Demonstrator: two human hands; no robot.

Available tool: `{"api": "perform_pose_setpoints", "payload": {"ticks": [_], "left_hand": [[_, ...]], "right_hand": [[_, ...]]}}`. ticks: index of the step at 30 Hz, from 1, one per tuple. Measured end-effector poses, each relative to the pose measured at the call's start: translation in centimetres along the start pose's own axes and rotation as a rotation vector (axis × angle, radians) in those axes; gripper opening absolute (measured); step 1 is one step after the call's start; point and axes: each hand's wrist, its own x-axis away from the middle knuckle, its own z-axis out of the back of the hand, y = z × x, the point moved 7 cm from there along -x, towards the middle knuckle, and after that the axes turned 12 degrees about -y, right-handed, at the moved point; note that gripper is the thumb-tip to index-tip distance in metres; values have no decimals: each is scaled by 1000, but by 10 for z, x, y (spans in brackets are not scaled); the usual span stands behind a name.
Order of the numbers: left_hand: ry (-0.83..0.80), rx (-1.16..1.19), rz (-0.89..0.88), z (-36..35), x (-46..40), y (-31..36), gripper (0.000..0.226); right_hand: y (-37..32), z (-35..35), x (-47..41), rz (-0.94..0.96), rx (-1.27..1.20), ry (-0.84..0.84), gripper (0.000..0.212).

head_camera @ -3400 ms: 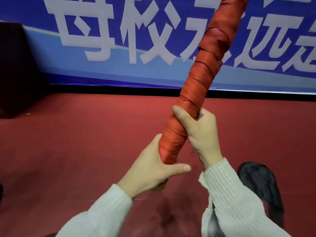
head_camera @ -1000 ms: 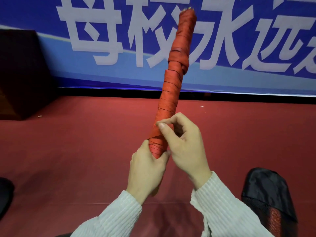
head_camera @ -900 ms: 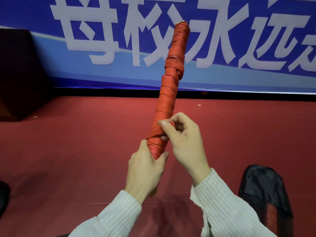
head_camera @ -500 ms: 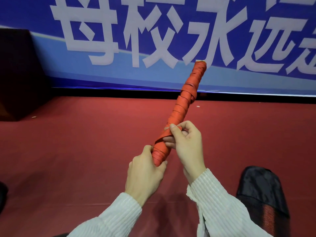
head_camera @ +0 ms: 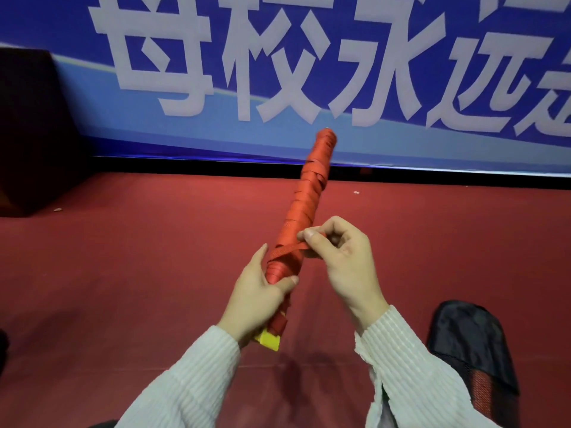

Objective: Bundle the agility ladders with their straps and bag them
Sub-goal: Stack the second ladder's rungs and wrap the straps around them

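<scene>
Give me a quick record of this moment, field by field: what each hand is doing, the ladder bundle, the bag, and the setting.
left hand: left hand grips the lower end of the ladder bundle
right hand: right hand pinches the loose orange strap end beside the bundle
bundle: wrapped in orange strap, tilted away from the person, yellow rung end showing below the left hand
bag: black bag lies on the red floor at lower right, something red inside
backdrop: blue banner with large white characters
</scene>
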Motion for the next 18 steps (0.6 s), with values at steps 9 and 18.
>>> {"api": "perform_pose_setpoints", "payload": {"ticks": [9, 18], "left_hand": [[-221, 555, -216, 7, 21, 32, 52], [-40, 383, -313, 1, 26, 37, 43]], "right_hand": [[-4, -6, -10, -16, -135, -81, 18], [-11, -21, 3, 87, 270, -38, 16]]}}
